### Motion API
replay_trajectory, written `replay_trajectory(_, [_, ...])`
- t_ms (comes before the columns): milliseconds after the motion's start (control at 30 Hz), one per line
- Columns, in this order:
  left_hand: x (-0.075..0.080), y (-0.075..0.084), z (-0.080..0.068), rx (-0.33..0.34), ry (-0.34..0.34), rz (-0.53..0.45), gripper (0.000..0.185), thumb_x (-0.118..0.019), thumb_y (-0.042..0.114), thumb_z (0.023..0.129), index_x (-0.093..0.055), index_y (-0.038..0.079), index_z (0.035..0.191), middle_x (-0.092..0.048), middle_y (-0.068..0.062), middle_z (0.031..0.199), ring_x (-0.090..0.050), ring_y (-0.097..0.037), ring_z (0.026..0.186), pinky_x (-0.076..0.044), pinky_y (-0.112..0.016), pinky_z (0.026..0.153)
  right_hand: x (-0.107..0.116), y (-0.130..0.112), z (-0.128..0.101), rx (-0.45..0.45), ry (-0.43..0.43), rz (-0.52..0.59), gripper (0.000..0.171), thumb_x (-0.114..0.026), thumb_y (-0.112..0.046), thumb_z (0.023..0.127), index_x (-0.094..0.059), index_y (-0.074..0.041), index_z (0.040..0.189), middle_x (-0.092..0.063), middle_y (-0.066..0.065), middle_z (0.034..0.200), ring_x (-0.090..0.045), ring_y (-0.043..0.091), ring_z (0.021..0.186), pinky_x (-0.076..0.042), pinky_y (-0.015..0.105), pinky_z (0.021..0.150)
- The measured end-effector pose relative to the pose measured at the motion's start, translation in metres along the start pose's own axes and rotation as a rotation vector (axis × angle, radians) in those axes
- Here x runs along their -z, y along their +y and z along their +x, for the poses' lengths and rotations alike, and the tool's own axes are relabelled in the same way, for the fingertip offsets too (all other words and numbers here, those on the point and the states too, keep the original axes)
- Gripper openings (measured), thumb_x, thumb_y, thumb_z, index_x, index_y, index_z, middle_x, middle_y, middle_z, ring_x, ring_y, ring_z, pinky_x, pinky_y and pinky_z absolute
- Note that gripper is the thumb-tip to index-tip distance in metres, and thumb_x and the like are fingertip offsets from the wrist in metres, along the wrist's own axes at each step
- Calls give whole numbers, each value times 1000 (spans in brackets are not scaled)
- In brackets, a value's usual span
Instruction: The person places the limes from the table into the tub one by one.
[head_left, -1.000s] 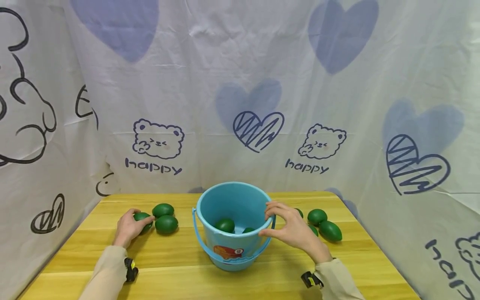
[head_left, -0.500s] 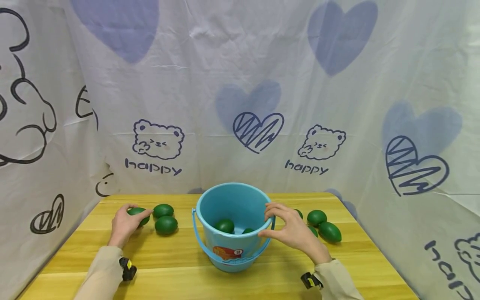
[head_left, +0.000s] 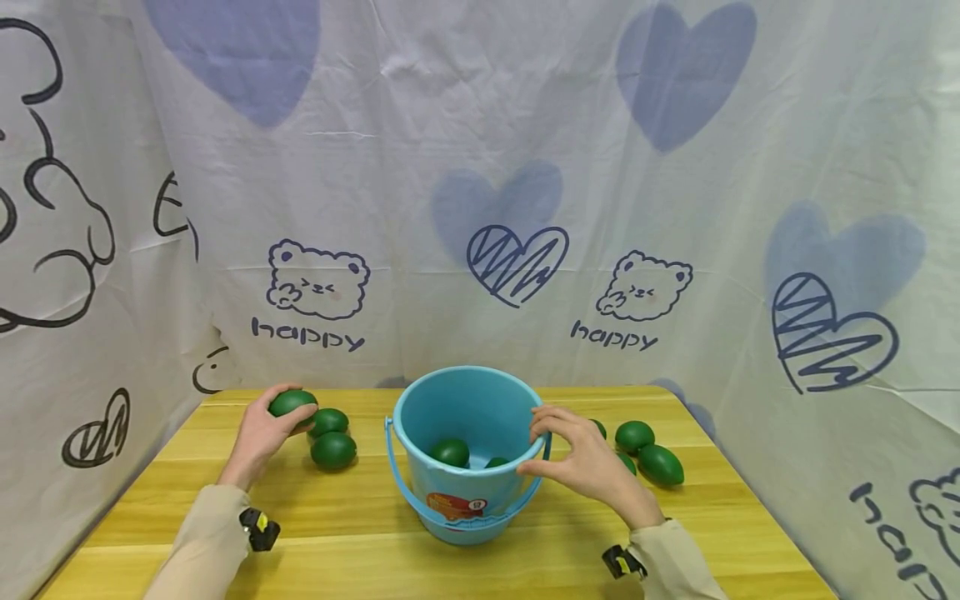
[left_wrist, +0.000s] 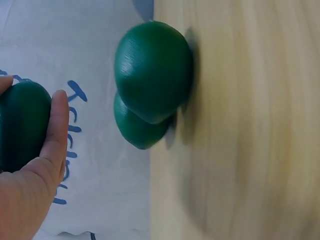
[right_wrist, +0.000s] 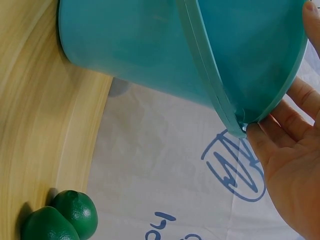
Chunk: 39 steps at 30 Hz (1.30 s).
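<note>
Raised just above the table's far left, a dark green lime is gripped by my left hand, thumb on its near side. Two more limes rest beside it, one lime nearer me and another lime behind. In the left wrist view the held lime is partly cut off at the edge. A light blue bucket stands upright mid-table, its handle hanging in front. Inside lie a lime and a second lime, mostly hidden. My right hand holds the bucket's right rim.
Right of the bucket lie several limes, among them a lime and a lime; some are partly behind my right hand. The wooden table meets a white printed curtain at the back and sides.
My left hand has lifted its lime off the table, first leftward, then up and to the right, close to the two other limes. The right hand and bucket have stayed put.
</note>
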<state>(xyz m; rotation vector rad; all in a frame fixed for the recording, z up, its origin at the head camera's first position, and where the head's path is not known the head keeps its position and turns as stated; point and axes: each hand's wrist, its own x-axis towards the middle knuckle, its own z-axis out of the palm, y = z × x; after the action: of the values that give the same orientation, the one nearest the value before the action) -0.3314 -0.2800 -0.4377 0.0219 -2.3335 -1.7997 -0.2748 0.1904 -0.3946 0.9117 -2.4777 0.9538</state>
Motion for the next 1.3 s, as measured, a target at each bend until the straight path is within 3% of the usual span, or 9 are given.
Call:
replay_trajectory(133, [-4, 8, -2, -34, -24, 13, 65, -75, 33, 87, -45, 5, 137, -46, -18, 128, -60, -11, 93, -60, -34, 85, 0, 0, 0, -6, -6, 1, 35, -82, -51, 73, -65, -25, 90, -64, -8, 117, -54, 21, 128, -48, 48, 104])
replay_trajectory(367, [-15, 28, -7, -90, 16, 157, 60, -77, 44, 83, -51, 10, 124, -52, -16, 121, -55, -26, 97, -53, -32, 77, 1, -1, 0, -9, -10, 1, 34, -81, -51, 73, -63, -28, 89, -63, -12, 118, -54, 21, 128, -48, 47, 104])
replay_trajectory(633, [-34, 52, -12, -179, -14, 109, 54, -78, 36, 84, -60, 12, 129, -54, -19, 126, -58, -31, 93, -56, -35, 70, 1, -2, 1, -9, -13, 7, 34, -81, -51, 73, -64, -27, 90, -62, -13, 118, -54, 20, 128, -49, 46, 104])
replay_trajectory(800, [-43, 65, -18, -210, -9, 100, 47, -78, 33, 84, -62, 11, 122, -57, -19, 119, -59, -29, 89, -56, -35, 68, 1, 0, 0, -7, -8, 0, 36, -82, -51, 73, -65, -24, 90, -62, -12, 118, -55, 21, 127, -49, 47, 103])
replay_trajectory(1300, [-75, 95, -38, -309, -33, 22, 47, -80, 24, 83, -63, 15, 125, -60, -16, 123, -56, -29, 93, -51, -35, 74, 1, 1, 0, 3, -1, -12, 33, -82, -50, 73, -63, -28, 88, -63, -13, 116, -55, 21, 128, -49, 47, 104])
